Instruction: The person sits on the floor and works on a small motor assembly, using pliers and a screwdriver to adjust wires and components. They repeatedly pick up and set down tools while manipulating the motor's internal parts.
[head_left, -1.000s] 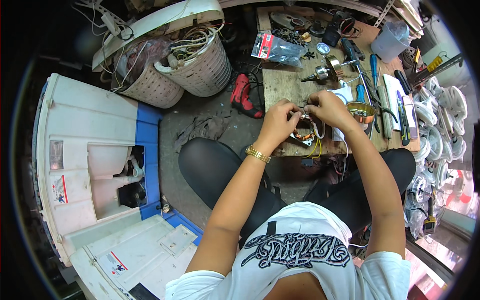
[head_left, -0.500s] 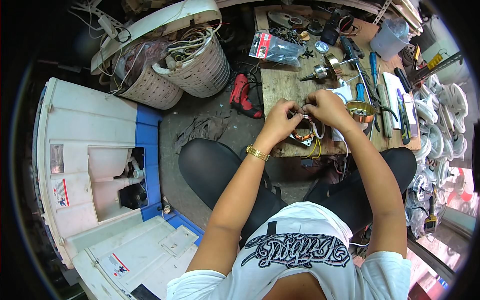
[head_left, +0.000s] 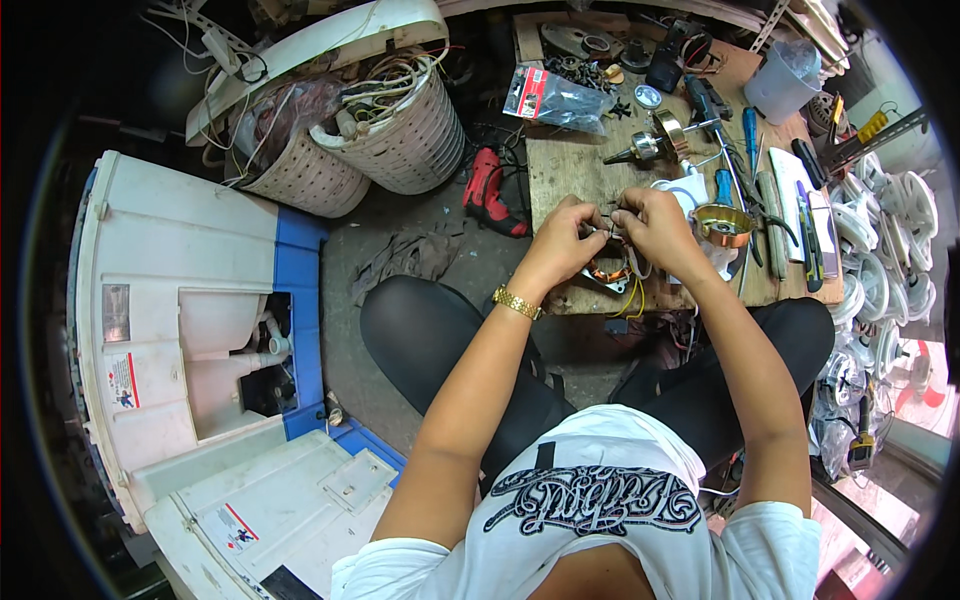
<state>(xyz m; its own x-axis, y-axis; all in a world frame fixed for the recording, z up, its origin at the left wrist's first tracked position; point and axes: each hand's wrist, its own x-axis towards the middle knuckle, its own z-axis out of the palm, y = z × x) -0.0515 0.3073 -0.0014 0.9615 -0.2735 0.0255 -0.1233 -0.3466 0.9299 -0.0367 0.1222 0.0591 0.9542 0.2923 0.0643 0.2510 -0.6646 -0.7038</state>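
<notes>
Over the near edge of the wooden bench, my left hand (head_left: pixel 568 240) and my right hand (head_left: pixel 652 228) face each other, fingertips pinched close together. Thin wires run up between them from a motor stator with copper windings (head_left: pixel 606 272) just below. Both hands appear to pinch these wires, though the exact ends are too small to make out. Yellow wires (head_left: pixel 634 297) hang from the stator past the bench edge. Right of my right hand sits a copper-coloured motor cover (head_left: pixel 724 226). Farther back lies a motor part with a shaft (head_left: pixel 648 146).
Screwdrivers (head_left: pixel 750 132), a utility knife (head_left: pixel 809 240) and a plastic bucket (head_left: pixel 783 80) crowd the wooden bench's (head_left: pixel 566 163) right side. A plastic packet (head_left: pixel 556 98) lies farther back. Left of the bench, a red power drill (head_left: pixel 490 194) rests on the floor near wire-filled baskets (head_left: pixel 400 135).
My fingertips have shifted slightly at the wires, and my right hand has turned a little. The whole view has moved slightly.
</notes>
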